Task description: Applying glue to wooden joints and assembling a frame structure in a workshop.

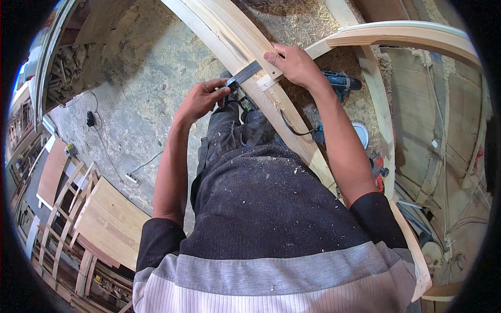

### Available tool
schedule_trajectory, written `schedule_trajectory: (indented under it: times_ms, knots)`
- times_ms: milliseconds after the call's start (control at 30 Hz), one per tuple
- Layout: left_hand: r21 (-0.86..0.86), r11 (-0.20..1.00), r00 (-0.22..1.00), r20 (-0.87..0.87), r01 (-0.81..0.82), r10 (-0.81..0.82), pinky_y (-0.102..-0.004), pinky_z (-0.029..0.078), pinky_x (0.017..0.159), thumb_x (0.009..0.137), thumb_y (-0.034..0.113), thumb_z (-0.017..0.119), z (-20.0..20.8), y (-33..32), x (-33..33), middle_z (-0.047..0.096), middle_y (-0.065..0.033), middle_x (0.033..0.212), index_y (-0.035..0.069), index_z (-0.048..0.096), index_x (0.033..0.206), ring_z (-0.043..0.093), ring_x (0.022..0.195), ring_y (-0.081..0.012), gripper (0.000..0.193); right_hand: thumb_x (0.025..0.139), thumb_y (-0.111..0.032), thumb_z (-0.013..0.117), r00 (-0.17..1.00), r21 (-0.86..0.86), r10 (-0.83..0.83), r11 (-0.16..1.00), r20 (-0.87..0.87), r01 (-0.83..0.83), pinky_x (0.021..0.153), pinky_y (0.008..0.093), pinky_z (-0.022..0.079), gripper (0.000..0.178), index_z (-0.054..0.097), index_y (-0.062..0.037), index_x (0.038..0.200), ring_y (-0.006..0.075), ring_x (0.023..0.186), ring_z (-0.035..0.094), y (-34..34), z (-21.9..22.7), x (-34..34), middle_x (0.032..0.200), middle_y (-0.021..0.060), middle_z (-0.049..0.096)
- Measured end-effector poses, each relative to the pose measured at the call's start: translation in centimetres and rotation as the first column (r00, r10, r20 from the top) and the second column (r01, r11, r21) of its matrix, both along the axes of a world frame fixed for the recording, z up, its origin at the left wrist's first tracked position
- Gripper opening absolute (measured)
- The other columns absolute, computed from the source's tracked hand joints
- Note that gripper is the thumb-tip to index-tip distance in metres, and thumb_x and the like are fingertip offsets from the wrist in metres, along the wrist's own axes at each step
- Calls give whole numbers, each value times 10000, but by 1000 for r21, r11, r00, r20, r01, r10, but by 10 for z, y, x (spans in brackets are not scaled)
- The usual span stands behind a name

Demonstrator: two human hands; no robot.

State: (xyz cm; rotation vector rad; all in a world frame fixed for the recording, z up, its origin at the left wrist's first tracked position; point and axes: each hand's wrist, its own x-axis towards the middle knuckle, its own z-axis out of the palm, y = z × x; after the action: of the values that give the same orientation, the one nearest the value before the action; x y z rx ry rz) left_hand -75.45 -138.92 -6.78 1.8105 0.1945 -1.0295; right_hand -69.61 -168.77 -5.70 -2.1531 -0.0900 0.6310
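2 bare hands meet at a long, pale wooden board [248,39] lying along a pale wooden beam [282,104]. The left hand [202,103] pinches the left end of a dark grey metal bar clamp [246,72] reaching over the beam to the board; the right hand [298,65] grips the board's near end, thumb on top, fingers partly hidden. The board looks stiff and fairly heavy, best held by its long edges. More room lies left, over grey concrete floor [135,68]; a blue-and-black cordless drill [339,82] crowds the right.
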Motion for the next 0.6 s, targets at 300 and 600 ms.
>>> schedule_trajectory:
  times_ms: [300, 600]
  knots:
    - [18, 999, 998, 47, -48, 47, -258, 399, 571, 1048, 342, 697, -4, -2, -4, 634, 35, 717, 69, 763, 1157, 540, 640, -54, 301, 1032, -498, 641, 1000, -8, -13, 1000, 23, 14, 967, 454, 528, 586, 663, -5, 1348, 414, 1133, 711, 0, -9, -1, 1192, 291, 725]
    - [8, 997, 996, 42, -74, 74, -271, 433, 593, 1040, 333, 711, -4, -3, -4, 641, 18, 754, 44, 760, 1137, 585, 677, -74, 309, 1027, -529, 645, 999, -27, 8, 1000, -31, -8, 1021, 429, 513, 703, 604, 66, 1398, 403, 1213, 691, -2, -1, 0, 1279, 304, 700]
